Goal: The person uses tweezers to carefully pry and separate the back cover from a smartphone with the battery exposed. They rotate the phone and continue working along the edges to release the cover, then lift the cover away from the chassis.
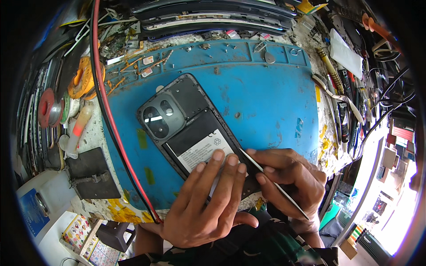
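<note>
A smartphone (191, 99) with its back cover off lies slantwise on a blue work mat (266, 111). Its camera block (160, 116) points to the far left, and the battery (198, 149) with a white label shows in the middle. My left hand (211, 199) rests flat over the battery's lower part, fingers stretched out, hiding that end. My right hand (293, 181) grips a thin metal pry tool (286, 195) like a pen. The tool's upper end lies along the phone's right edge; whether its tip is under anything, I cannot tell.
Small screws (211, 56) and a round metal disc (269, 57) sit in the mat's far compartments. A red and black cable (106, 106) runs down the left side. Solder spool (49, 107), yellow tape roll (82, 80) and brush (330, 86) flank the mat.
</note>
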`<state>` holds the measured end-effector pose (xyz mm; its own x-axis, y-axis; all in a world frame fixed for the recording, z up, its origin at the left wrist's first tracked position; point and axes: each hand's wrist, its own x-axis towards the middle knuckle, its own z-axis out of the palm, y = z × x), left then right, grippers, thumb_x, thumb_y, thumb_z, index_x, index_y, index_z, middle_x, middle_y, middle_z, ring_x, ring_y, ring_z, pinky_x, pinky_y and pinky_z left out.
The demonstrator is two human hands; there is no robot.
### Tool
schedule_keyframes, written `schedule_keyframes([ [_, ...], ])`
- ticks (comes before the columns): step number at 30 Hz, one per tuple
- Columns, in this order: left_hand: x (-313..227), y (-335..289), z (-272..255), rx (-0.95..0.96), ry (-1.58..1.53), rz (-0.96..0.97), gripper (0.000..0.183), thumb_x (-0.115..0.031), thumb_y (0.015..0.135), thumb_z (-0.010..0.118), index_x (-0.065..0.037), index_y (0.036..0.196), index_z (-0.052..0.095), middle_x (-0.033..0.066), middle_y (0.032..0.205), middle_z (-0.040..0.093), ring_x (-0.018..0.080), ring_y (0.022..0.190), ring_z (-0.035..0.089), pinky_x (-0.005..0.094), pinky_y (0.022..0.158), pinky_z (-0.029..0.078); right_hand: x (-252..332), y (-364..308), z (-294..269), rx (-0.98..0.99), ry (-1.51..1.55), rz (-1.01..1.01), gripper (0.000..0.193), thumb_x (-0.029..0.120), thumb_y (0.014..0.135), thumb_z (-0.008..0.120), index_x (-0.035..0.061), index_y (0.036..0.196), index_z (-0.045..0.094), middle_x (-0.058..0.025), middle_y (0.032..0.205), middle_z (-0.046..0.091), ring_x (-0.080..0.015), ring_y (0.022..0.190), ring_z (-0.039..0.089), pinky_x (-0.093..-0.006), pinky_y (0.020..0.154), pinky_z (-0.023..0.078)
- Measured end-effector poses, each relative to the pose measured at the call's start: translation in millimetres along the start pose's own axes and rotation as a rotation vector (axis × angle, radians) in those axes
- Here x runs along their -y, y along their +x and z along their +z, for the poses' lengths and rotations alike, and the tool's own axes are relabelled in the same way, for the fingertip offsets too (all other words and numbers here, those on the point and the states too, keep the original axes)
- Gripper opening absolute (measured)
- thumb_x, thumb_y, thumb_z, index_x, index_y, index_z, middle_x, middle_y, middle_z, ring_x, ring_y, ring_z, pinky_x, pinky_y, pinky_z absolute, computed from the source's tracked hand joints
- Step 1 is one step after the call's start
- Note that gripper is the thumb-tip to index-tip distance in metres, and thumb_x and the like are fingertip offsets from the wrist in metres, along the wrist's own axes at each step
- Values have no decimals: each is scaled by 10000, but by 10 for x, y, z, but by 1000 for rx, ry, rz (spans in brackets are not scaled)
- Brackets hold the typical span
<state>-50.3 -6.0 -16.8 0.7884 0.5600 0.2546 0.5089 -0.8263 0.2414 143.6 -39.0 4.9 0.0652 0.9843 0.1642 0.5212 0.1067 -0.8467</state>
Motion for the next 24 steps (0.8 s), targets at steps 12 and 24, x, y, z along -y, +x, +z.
schedule_keyframes([
  [12, -20, -14, 54, -33, 43, -6, 732, -608, 1067, 276, -42, 1250, 702, 114, 1327, 623, 306, 1289, 599, 427, 1079, 500, -12, 26, 1, 33, -51, 1, 198, -85, 827, 742, -3, 867, 567, -230, 1069, 741, -319, 946, 745, -365, 757, 609],
  [24, -41, -6, 52, -23, 43, -29, 742, -621, 1059, 281, -38, 1249, 700, 120, 1337, 608, 316, 1309, 584, 435, 1072, 506, 0, 91, 26, 37, -69, -38, 224, -109, 838, 722, 0, 834, 526, -272, 1058, 737, -315, 940, 751, -361, 752, 605],
])
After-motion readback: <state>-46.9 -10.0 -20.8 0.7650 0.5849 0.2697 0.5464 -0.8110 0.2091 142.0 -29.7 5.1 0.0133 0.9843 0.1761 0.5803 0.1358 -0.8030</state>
